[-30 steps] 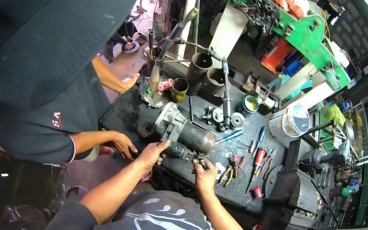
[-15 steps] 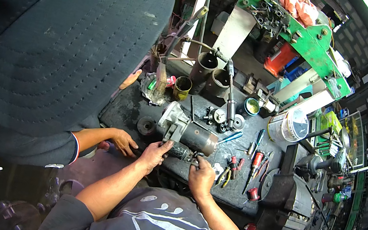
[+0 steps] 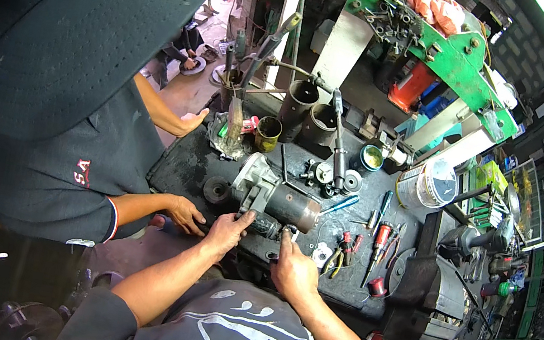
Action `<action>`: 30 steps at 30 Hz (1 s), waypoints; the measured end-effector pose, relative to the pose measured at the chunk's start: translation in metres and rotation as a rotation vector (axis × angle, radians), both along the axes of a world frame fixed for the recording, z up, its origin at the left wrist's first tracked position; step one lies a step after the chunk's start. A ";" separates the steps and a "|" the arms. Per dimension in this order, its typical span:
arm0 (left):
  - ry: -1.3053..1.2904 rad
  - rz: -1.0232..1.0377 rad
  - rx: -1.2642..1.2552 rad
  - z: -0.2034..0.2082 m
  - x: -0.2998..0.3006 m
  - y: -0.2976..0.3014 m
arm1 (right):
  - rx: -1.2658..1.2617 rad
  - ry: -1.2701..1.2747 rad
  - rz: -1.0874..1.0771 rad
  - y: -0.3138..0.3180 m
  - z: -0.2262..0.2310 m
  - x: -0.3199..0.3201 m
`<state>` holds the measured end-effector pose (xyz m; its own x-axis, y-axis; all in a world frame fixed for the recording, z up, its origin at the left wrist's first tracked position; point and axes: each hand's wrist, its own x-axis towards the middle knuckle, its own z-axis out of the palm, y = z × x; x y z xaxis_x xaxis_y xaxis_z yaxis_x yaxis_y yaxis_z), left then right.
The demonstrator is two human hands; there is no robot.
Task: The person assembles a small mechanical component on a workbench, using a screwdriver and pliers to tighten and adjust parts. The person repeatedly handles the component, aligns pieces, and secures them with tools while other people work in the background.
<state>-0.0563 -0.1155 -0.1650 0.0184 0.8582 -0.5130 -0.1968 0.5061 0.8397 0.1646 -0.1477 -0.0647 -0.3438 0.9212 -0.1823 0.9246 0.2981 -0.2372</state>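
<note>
On the dark workbench in front of me lies a starter motor [image 3: 293,209], with a pale metal end housing and a smaller dark cylinder along its near side. My left hand [image 3: 226,233] grips it at the near side, thumb up against a grey metal piece by the housing. At the right end of the small cylinder is my right hand [image 3: 295,274], its fingers curled and the index finger reaching up to the terminal end. A small dark thing shows by those curled fingers, too hidden to name. A round dark part [image 3: 216,190] sits left of the motor.
A co-worker in a dark cap [image 3: 85,35] leans in at the left, hands on the bench's edge. Screwdrivers [image 3: 380,244], pliers [image 3: 337,262], a ratchet [image 3: 339,153], metal cylinders [image 3: 298,105] and a white bucket [image 3: 427,183] surround the motor. A green press frame [image 3: 451,60] stands behind.
The co-worker's head has moved back to the left, uncovering their arm and the floor behind. My right hand has lowered slightly, its index finger now straighter at the motor's terminal end.
</note>
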 end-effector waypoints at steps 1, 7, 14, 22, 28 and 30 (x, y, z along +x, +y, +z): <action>-0.003 -0.003 0.014 -0.001 0.000 0.001 | -0.006 -0.006 0.028 0.000 0.004 -0.003; 0.022 0.003 0.015 -0.002 0.000 0.001 | -0.173 0.109 0.039 -0.006 0.015 0.020; -0.354 0.013 -0.117 -0.033 0.006 -0.033 | -0.299 0.263 -0.143 -0.034 -0.041 0.070; -0.247 -0.166 -0.252 -0.069 0.014 -0.068 | -0.374 0.316 -0.136 -0.033 -0.063 0.084; -0.308 -0.102 -0.135 -0.045 0.031 -0.058 | -0.343 0.339 -0.026 -0.020 -0.054 0.075; -0.313 -0.076 -0.099 -0.034 0.029 -0.058 | -0.294 0.420 -0.018 -0.018 -0.046 0.071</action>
